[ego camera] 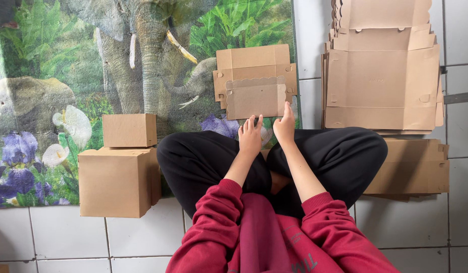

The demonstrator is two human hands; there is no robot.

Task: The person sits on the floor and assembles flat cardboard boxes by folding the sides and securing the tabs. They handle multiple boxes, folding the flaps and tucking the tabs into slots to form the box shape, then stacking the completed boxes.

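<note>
Folded brown cardboard boxes (120, 167) left; flat brown cardboard stack (383, 83) right. Left hand (250, 136) and right hand (285, 126), fingers loosely open, touch flat scallop-edged carton blank (255, 81). Elephant-print mat (67, 60) over white tiles (143, 237).

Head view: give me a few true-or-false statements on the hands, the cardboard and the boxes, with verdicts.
1. Both hands touch the flat cardboard blank. True: left hand and right hand are at its near edge.
2. Two assembled boxes sit on the person's right. False: the small box and large box are on the left.
3. The small box rests on the large one. True.
4. The stack of blanks lies on the mat. False: it lies on tiles; the mat is elsewhere.
</note>
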